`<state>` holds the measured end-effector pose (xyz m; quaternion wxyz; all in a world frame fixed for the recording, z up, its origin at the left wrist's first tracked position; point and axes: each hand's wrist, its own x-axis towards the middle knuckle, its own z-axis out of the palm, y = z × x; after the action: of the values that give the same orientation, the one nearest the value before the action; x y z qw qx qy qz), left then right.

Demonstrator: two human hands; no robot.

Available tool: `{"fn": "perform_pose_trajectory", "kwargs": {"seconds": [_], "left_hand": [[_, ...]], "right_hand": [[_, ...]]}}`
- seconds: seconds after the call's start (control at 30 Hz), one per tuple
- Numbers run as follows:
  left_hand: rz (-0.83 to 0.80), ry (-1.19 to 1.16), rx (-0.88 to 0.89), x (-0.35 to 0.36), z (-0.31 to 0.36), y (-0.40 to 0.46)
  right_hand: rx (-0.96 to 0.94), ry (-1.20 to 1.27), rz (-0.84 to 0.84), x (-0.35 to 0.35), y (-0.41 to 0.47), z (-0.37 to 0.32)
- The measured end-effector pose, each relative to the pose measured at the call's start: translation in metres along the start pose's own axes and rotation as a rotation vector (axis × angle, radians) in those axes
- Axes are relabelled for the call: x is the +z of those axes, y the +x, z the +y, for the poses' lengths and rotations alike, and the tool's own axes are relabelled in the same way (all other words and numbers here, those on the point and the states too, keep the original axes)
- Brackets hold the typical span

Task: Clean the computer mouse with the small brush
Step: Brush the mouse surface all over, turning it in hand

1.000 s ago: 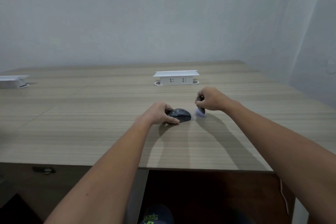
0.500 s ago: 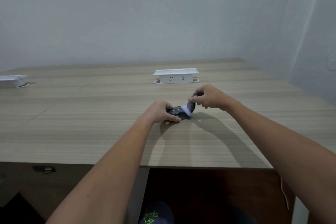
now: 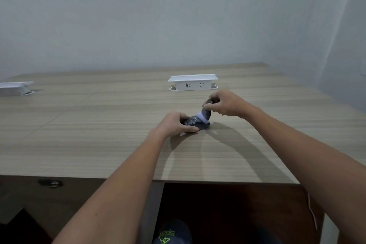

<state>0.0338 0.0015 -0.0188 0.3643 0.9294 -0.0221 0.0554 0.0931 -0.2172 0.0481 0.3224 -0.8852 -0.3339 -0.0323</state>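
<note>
A dark computer mouse [image 3: 196,124] lies on the wooden table [image 3: 99,134], near its middle. My left hand [image 3: 174,125] grips the mouse from the left, thumb along its near side. My right hand [image 3: 225,105] pinches a small brush [image 3: 205,115] with a dark handle and pale bristles. The bristles rest on the top right of the mouse. Part of the brush handle is hidden inside my fingers.
A white pop-up socket box [image 3: 193,82] stands on the table behind the hands. A second white box [image 3: 14,88] sits at the far left edge. A grey wall runs behind and to the right. A shoe [image 3: 170,233] shows below the table's near edge.
My right hand brought the brush from the table beside the mouse onto the mouse's top and shifted it slightly. My left hand kept its hold on the mouse.
</note>
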Motion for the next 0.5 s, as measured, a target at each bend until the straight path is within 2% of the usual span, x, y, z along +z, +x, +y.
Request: {"fn": "perform_pose_trajectory", "kwargs": {"seconds": [0.13, 0.23, 0.3, 0.43, 0.5], "left_hand": [[-0.033, -0.046, 0.034, -0.001, -0.006, -0.004], [-0.072, -0.049, 0.051, -0.002, -0.008, -0.004], [-0.067, -0.065, 0.047, -0.002, -0.01, -0.004], [0.004, -0.089, 0.042, 0.0, -0.011, -0.004], [0.03, -0.1, 0.042, 0.001, -0.011, -0.004]], "right_hand": [[0.007, -0.153, -0.007, 0.003, 0.003, 0.008], [0.001, 0.064, 0.074, 0.003, 0.005, 0.002], [0.017, 0.208, 0.055, 0.006, 0.006, -0.001], [0.03, -0.001, 0.056, 0.013, 0.014, 0.009], [0.036, 0.025, 0.1, 0.013, 0.016, 0.009]]}}
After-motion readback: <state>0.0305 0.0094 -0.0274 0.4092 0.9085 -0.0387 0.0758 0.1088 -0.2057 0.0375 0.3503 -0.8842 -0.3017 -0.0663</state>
